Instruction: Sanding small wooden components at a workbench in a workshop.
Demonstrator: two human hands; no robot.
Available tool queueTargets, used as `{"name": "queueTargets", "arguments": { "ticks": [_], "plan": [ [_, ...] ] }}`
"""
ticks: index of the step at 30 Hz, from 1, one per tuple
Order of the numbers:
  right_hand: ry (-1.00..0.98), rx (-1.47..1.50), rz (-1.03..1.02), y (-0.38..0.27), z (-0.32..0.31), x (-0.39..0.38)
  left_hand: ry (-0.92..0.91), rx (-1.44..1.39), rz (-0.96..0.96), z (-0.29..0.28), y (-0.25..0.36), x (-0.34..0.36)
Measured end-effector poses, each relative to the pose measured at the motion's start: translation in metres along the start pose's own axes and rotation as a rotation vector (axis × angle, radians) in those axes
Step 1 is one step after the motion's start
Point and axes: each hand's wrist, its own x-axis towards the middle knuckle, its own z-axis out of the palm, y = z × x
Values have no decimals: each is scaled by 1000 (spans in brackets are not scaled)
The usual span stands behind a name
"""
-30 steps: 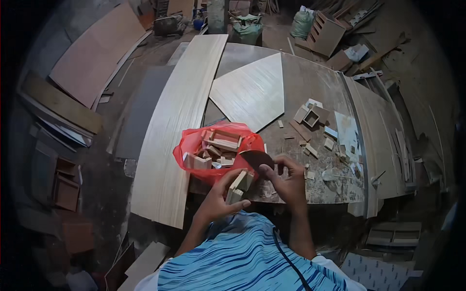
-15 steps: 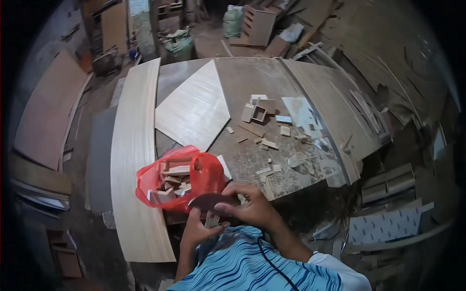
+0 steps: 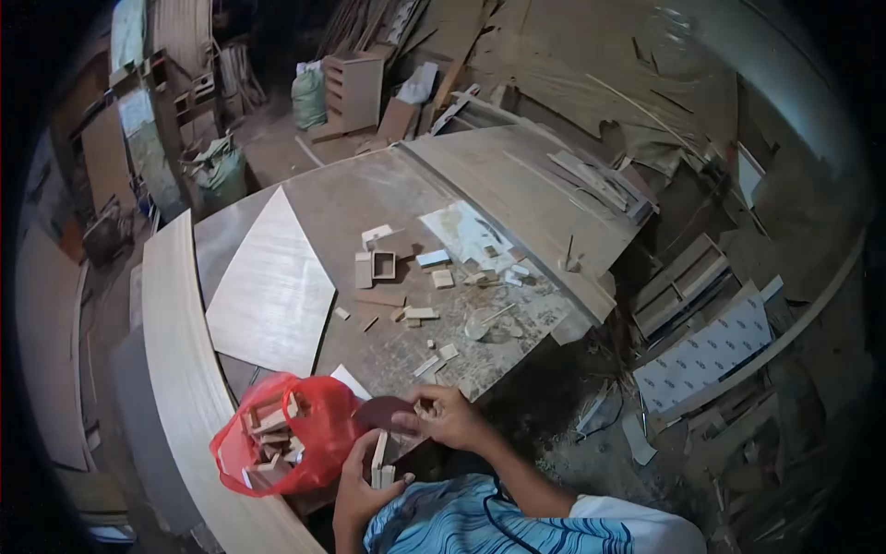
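My left hand point(image 3: 358, 489) is closed around a small pale wooden piece point(image 3: 380, 462) with a narrow slot or seam along it, held upright in front of my shirt. In my right hand point(image 3: 454, 420) is a thin, dark reddish-brown sanding disc point(image 3: 381, 412), pinched between thumb and fingers. The disc's edge hangs just above the top of the wooden piece; whether they touch I cannot tell. Left of my hands sits an open red plastic bag point(image 3: 329, 417) filled with small wooden offcuts point(image 3: 271, 427).
A worn worktable point(image 3: 369, 346) carries a pale diamond-shaped board point(image 3: 272, 286), a small open wooden box point(image 3: 383, 266) and several scattered blocks. A long pale plank point(image 3: 175, 323) runs down its left side. To the right, a patterned panel point(image 3: 706, 355) leans among scraps.
My view has turned right, so table and bag sit further left. The wooden piece shows more clearly below the disc, which my right hand has lifted off my left fingers.
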Motion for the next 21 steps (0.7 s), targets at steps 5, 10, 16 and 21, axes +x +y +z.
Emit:
{"name": "queueTargets", "arguments": {
  "ticks": [5,10,16,21],
  "plan": [
    [-4,29,-146,3,-13,-7,-86,138,21,11,6,19],
    [-49,106,22,-8,-37,0,-14,125,64,23,3,30],
    [-39,64,-48,5,-58,25,79,102,-15,48,2,37],
    [-211,220,-107,9,-81,30,121,116,68,66,26,53]
  ]
}}
